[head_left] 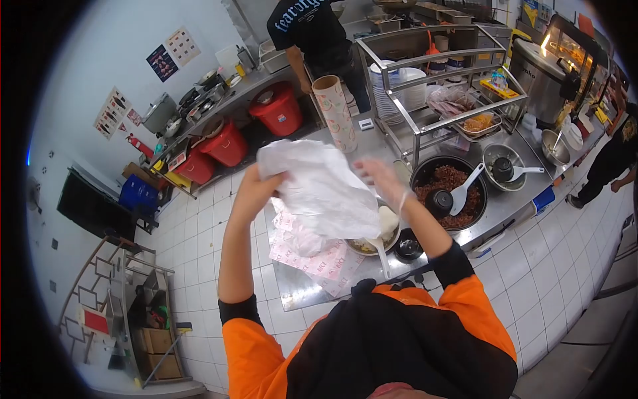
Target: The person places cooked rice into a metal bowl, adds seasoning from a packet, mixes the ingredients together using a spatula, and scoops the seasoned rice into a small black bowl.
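My left hand (260,189) is closed on the left edge of a thin, crinkled white sheet (319,183); whether it is cloth or plastic I cannot tell. My right hand (389,186), in a clear plastic glove, is beside the sheet's right edge. Its fingers look stretched out and slightly blurred, with nothing visible in them. Below the sheet, pink-and-white printed wrapping paper (319,263) lies on the steel table (292,296). A bowl with a white-handled spoon (380,251) is partly hidden by the sheet.
A patterned paper roll (334,113) stands behind the sheet. On the right are a pot of reddish-brown food (452,179) with a white paddle (465,191), and a metal bowl (505,183). A steel rack (415,126) rises behind. One person (312,40) stands across the table, another (608,159) at far right.
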A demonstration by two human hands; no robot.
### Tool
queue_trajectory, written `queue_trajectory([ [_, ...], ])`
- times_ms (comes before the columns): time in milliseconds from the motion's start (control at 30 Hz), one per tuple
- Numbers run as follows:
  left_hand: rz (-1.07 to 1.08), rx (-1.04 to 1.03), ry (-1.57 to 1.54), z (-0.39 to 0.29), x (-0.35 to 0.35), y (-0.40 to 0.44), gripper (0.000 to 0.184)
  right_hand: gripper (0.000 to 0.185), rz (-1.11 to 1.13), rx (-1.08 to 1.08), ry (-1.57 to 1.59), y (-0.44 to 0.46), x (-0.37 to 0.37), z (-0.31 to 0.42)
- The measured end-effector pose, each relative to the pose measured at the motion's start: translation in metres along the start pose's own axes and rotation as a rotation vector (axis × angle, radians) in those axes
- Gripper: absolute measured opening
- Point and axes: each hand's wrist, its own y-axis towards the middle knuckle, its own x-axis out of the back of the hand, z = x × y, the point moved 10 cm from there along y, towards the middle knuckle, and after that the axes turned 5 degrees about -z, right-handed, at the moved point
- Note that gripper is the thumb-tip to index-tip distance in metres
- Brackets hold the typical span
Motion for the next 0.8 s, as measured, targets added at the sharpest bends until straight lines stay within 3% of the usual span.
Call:
queue_trajectory([
  [67, -0.159, 0.102, -0.093, 0.053, 0.031, -0.008, 0.028, 0.029, -0.017, 0.326, -0.817, -0.048, 0.003, 0.018],
  [133, -0.3, 0.227, -0.172, 0.129, 0.05, -0.026, 0.031, 0.031, 0.228, 0.675, -1.106, -0.103, -0.018, -0.005],
  [200, -0.357, 0.365, -0.241, 0.218, 0.05, -0.049, 0.038, 0.033, 0.407, 0.767, -1.294, -0.143, -0.024, -0.043],
  [267, -0.466, 0.394, -0.36, 0.275, 0.028, -0.079, 0.036, 0.029, 0.501, 0.791, -1.18, -0.166, -0.03, -0.065],
  [300, -0.466, 0.525, -0.454, 0.303, 0.009, -0.093, 0.044, 0.028, 0.549, 0.799, -1.125, -0.172, -0.034, -0.072],
  [400, -0.539, 0.525, -0.588, 0.347, -0.032, -0.122, 0.055, 0.023, 0.647, 0.813, -1.066, -0.162, -0.053, -0.082],
  [433, -0.539, 0.482, -0.58, 0.358, -0.036, -0.126, 0.058, 0.017, 0.601, 0.846, -0.834, -0.154, -0.06, -0.06],
  [500, -0.534, 0.398, -0.561, 0.367, -0.042, -0.131, 0.064, 0.011, 0.233, 0.658, -0.623, -0.123, -0.038, -0.052],
  [567, -0.56, 0.458, -0.583, 0.376, -0.052, -0.151, 0.061, 0.009, -0.164, 0.449, -0.426, -0.102, -0.003, -0.056],
  [667, -0.713, 0.591, -0.873, 0.341, -0.084, -0.19, 0.059, 0.014, -0.045, 0.393, 0.441, -0.069, 0.013, -0.042],
  [733, -0.778, 0.668, -1.055, 0.327, -0.099, -0.215, 0.06, 0.018, 0.035, 0.399, 0.448, -0.043, 0.018, -0.026],
  [800, -0.759, 0.728, -1.148, 0.325, -0.112, -0.242, 0.061, 0.022, -0.185, 0.356, 0.231, -0.037, 0.027, -0.041],
])
